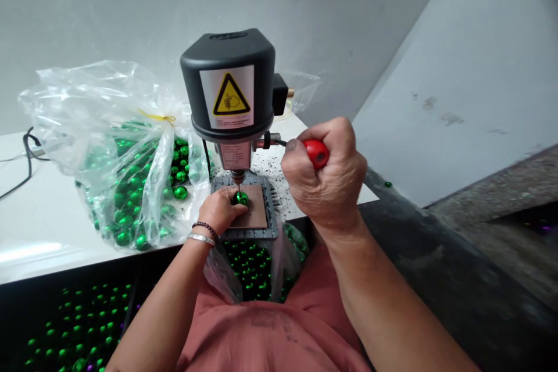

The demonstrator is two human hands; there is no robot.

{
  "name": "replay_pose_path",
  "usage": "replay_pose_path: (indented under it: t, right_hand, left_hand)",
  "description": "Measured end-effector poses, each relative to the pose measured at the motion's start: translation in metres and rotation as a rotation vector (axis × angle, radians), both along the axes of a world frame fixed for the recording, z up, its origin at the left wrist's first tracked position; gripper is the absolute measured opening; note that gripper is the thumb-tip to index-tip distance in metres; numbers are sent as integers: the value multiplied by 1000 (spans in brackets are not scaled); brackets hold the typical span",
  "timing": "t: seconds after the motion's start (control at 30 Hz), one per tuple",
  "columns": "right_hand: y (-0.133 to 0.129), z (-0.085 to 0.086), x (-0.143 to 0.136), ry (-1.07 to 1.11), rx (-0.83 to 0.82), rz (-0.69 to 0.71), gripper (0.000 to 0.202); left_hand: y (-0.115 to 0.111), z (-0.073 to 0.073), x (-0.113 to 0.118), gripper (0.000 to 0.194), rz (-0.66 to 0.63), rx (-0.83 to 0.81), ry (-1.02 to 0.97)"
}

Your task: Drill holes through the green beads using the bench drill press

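A black bench drill press [229, 78] with a yellow warning label stands in front of me. My left hand [219, 209] is closed on a shiny green ball [240, 198], keeping it on a brown board [257, 215] over the grey drill base [271, 226]. The thin bit [238, 187] comes down at the top of the ball; whether it has entered cannot be made out. My right hand [326, 180] is wrapped round the red knob [315, 153] of the feed lever, right of the machine.
A clear plastic bag [104, 93] of green balls lies left of the drill on the white table [26, 221]. Dark shavings surround the base. Below the table edge are more balls [248, 270] in a bag and others [78, 325] at lower left. A black cable [29, 154] lies at far left.
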State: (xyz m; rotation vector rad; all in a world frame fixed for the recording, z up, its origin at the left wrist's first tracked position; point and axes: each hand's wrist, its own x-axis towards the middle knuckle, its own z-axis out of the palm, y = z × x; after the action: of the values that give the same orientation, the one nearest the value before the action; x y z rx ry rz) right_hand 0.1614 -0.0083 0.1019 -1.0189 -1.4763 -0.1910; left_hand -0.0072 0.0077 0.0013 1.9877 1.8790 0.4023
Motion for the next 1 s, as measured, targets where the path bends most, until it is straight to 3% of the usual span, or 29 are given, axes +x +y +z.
replay_pose_path:
  t: [0.17, 0.5, 0.8, 1.0]
  right_hand:
    - [-5, -21, 0, -88, 133, -59, 9]
    - [-9, -38, -7, -44, 115, -99, 4]
    - [-12, -44, -13, 42, 115, -56, 4]
    - [-14, -62, -13, 28, 129, -2, 8]
  left_hand:
    - [-2, -2, 1, 26, 19, 14, 54]
    - [-7, -1, 0, 29, 7, 12, 19]
    - [-7, 0, -1, 29, 31, -3, 3]
    - [-8, 1, -1, 30, 34, -3, 13]
